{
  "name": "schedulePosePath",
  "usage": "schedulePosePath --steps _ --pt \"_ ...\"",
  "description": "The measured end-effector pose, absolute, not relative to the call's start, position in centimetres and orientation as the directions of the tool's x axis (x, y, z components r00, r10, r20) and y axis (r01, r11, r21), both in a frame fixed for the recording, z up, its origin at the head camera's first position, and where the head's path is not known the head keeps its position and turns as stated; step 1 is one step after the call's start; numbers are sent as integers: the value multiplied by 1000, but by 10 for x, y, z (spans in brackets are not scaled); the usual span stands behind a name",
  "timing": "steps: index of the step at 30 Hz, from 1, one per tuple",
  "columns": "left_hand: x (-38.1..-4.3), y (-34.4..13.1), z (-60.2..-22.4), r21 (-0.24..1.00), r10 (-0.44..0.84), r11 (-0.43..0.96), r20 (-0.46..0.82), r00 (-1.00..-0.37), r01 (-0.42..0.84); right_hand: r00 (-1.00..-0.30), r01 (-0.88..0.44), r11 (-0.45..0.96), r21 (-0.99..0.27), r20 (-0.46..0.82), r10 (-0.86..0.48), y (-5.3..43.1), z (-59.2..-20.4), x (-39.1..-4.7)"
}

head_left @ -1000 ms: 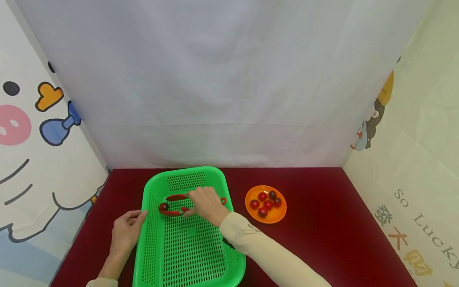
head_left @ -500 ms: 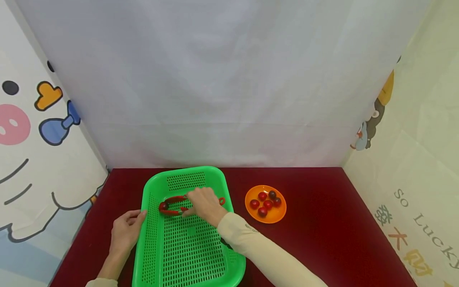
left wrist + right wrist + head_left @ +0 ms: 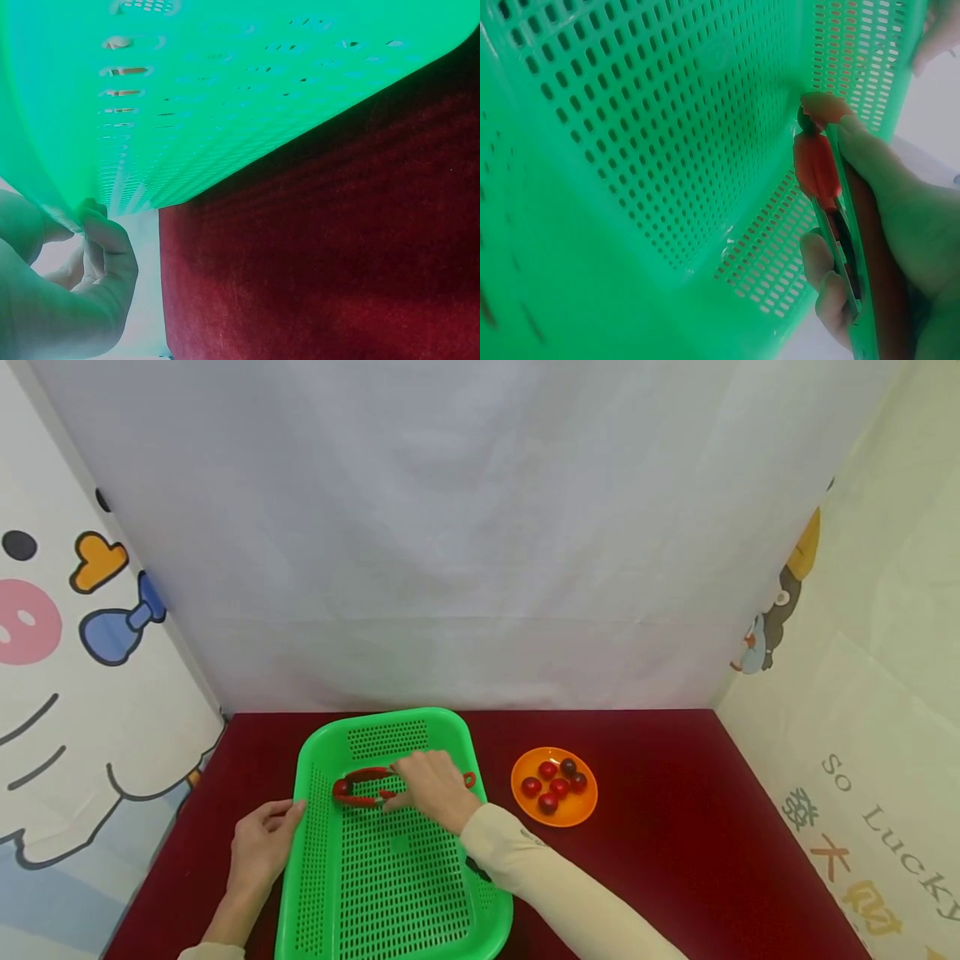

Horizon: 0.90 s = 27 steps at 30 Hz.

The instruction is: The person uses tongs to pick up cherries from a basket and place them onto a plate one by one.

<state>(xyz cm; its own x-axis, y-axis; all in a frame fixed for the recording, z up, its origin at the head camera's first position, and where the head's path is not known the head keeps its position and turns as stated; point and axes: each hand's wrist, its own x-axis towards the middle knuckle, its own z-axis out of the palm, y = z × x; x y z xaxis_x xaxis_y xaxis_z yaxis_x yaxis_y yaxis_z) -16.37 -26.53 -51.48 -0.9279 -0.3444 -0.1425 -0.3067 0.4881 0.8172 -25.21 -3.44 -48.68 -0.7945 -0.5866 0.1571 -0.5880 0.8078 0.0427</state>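
A green perforated basket point(image 3: 495, 906) stands on the dark red table. My left hand point(image 3: 258, 843) pinches its left rim between thumb and fingers, as the left wrist view shows. Over the basket's far half my right hand point(image 3: 433, 789) grips a pair of red tongs point(image 3: 367, 773), one arm under the thumb and the other by the fingers. Their red tips close around a small dark red plum-like fruit point(image 3: 342, 787) near the basket's left wall. In the right wrist view the tongs' head point(image 3: 816, 165) hides most of that fruit.
Right of the basket, an orange plate point(image 3: 577, 815) holds several round red and dark fruits point(image 3: 559, 787). A pale cloth wall point(image 3: 480, 568) rises behind the table, with printed cloths at both sides.
The tongs' tips have come together around the dark red fruit, where a second ago they stood apart. Both hands have stayed nearly in place.
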Motion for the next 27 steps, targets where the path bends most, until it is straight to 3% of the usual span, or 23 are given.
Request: schedulePosePath --steps 12,27 --pt "-162 -265 -514 825 -339 474 -152 -928 -308 -803 -593 794 -135 163 -573 -14 -474 -253" --pt "-164 -264 -514 818 -343 486 -145 -928 -307 -811 -572 810 -127 229 -538 12 -469 -251"
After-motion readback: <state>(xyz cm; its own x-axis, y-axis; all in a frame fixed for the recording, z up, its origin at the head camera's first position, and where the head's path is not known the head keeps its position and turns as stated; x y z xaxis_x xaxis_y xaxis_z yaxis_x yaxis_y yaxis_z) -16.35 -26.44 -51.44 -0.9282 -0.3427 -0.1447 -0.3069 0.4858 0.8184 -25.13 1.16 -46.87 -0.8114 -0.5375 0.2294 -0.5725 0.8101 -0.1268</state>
